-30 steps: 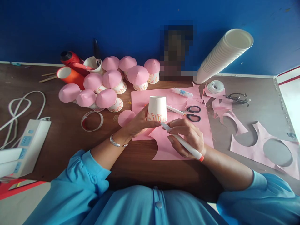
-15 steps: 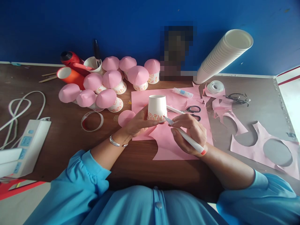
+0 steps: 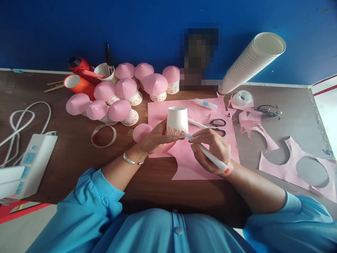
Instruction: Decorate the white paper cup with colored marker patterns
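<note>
My left hand (image 3: 155, 137) grips an upturned white paper cup (image 3: 177, 120) with orange drawings round its rim, held over a pink paper sheet (image 3: 193, 147). My right hand (image 3: 212, 149) is closed on a white marker (image 3: 207, 155) with an orange end; its tip touches the cup's lower right edge. A pink paper circle (image 3: 140, 131) lies just left of my left hand.
Several cups capped with pink paper cones (image 3: 119, 92) cluster at the back left. Scissors (image 3: 217, 126), a glue tube (image 3: 205, 103), a tape roll (image 3: 242, 97), a tall cup stack (image 3: 251, 59) and pink offcuts (image 3: 289, 160) lie to the right. A power strip (image 3: 31, 160) sits left.
My right hand rose and brought the marker tip from below the cup's rim up against the cup's lower right side. The cup shifted slightly.
</note>
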### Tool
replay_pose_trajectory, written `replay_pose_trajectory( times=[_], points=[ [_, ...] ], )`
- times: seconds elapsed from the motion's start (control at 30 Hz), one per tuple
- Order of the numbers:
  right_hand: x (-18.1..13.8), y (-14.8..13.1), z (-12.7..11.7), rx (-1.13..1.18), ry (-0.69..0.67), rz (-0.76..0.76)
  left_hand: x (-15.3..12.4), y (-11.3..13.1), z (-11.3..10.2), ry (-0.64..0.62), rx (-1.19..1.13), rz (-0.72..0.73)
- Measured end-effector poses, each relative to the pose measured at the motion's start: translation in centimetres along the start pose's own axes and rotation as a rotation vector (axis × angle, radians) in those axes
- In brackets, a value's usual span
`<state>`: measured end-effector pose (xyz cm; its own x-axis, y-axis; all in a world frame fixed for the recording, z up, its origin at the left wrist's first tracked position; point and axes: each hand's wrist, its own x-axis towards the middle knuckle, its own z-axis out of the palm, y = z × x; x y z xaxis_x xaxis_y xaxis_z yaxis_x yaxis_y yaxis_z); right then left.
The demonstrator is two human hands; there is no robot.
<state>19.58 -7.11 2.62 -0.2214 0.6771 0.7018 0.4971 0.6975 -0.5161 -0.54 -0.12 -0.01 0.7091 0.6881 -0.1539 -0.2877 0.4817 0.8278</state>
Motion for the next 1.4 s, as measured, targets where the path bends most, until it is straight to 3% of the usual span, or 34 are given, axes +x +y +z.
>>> replay_pose_trajectory(
  times=[0.87, 1.4],
  points=[
    [-0.12, 0.00, 0.04, -0.005, -0.014, 0.011, 0.08, -0.36, -0.45, -0.052, -0.007, 0.010],
    [-0.19, 0.01, 0.14, -0.002, 0.020, 0.032, 0.06, -0.14, -0.26, 0.000, -0.018, -0.008]
  ],
)
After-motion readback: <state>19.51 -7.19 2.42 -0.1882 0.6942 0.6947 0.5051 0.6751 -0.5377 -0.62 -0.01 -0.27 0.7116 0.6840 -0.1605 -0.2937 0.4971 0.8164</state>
